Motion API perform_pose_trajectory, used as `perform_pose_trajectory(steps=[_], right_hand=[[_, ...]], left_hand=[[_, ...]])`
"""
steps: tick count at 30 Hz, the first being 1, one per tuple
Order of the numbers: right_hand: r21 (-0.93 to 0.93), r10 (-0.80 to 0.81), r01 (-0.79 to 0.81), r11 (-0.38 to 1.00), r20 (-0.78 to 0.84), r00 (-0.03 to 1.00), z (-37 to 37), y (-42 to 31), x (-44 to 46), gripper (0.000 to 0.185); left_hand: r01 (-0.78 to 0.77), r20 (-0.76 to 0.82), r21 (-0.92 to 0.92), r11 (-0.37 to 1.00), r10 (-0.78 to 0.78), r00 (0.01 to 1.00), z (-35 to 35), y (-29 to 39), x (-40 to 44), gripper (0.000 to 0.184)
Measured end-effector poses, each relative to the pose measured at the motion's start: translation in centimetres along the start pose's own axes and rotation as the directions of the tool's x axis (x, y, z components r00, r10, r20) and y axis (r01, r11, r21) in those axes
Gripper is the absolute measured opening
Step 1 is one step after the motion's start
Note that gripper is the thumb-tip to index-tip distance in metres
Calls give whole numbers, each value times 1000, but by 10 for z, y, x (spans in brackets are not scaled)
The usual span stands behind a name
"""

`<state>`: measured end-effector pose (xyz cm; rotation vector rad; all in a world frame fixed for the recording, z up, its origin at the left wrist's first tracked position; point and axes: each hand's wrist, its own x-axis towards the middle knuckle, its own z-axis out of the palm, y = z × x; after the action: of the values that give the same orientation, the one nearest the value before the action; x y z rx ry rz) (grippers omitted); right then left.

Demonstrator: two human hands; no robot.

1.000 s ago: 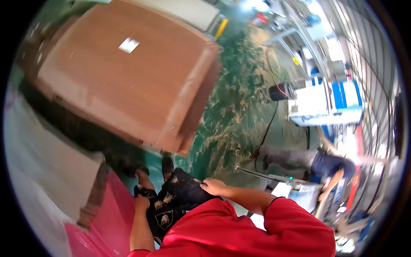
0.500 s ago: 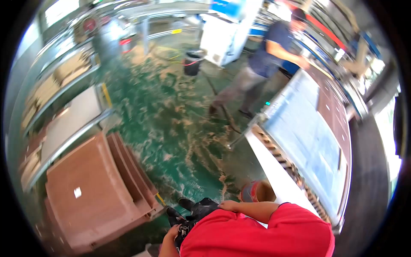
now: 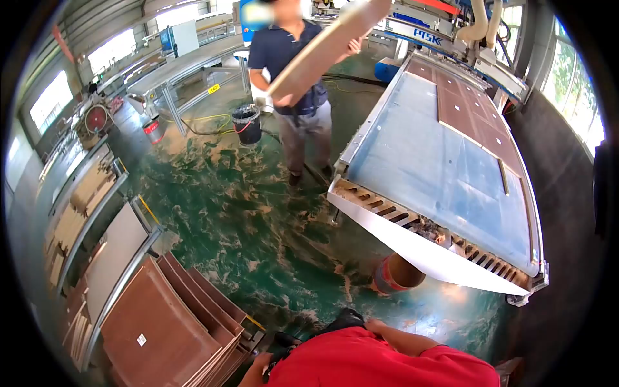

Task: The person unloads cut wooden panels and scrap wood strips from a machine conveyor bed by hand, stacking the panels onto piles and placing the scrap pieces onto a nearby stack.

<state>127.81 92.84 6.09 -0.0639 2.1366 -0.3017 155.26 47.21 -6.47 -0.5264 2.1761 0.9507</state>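
Observation:
My left hand [image 3: 260, 362] is low in the view, beside my dark shorts [image 3: 284, 355], near the stack of brown boards [image 3: 161, 316]. My right hand [image 3: 374, 326] rests at the front of my waist by the hem of the red shirt [image 3: 380, 361]. The fingers of both hands are too small and partly hidden to make out. Ahead, a co-worker [image 3: 290, 51] in a dark shirt holds a long brown board [image 3: 329, 55] slantwise with both hands.
A long machine table [image 3: 419, 168] with brown panels stands at the right, a bucket [image 3: 398, 274] under its near end. Racks with boards [image 3: 116, 245] line the left. A black bin [image 3: 246, 124] and a red bucket [image 3: 153, 131] stand on the dusty green floor [image 3: 238, 213].
The view has swung right and up from the board stack to the machine table. The co-worker, bent at the table before, now stands upright with a board. My hands stay near my waist.

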Motion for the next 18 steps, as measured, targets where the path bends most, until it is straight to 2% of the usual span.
perform_pose_trajectory(steps=[1,2,3,4,6,8,10,11,12,13,14,15,16,17,18], right_hand=[[11,14,-14,1000,9,1000,-1,8,-4,53],[29,-8,8,1000,-4,1000,-1,25,3,52],[53,-28,29,998,-21,999,-5,43,14,52],[81,-44,47,996,-37,998,-4,65,22,51],[111,-41,50,993,-86,995,-22,101,22,49],[141,-41,53,989,-88,995,-33,136,20,48],[185,-53,65,981,-70,996,-45,182,34,48],[200,-61,71,977,-58,996,-47,204,39,48],[133,-89,99,986,-77,993,-44,227,50,49],[54,-126,131,990,-90,988,-46,240,54,50],[158,27,-7,987,-124,992,-45,249,55,50],[154,-8,23,988,-98,995,-60,250,45,47],[151,-43,54,987,-72,996,-69,256,41,44],[85,-114,127,988,-138,984,-55,267,55,41],[-84,-290,279,957,-160,944,-30,291,87,38]], left_hand=[[-132,81,257,957,115,990,-2,-3,0,34],[-273,195,476,836,203,960,4,-1,-3,34],[-507,8,296,810,528,849,18,2,-15,35],[-730,-225,157,665,744,629,41,1,-36,36],[-847,-336,107,520,821,461,58,29,-33,37],[-698,-52,224,680,724,688,55,65,-1,37],[-531,196,415,739,497,845,35,111,36,38],[-435,94,321,841,429,899,37,142,46,37],[-328,-5,208,921,337,942,33,192,34,37],[-340,-83,267,902,373,924,48,180,64,34],[-339,-161,327,882,406,900,63,168,92,32],[-312,-92,347,884,363,927,48,210,84,30],[-288,-23,371,883,318,948,14,297,49,28],[-328,60,388,861,331,942,4,315,52,26],[-370,143,398,839,342,929,-7,334,54,24]])
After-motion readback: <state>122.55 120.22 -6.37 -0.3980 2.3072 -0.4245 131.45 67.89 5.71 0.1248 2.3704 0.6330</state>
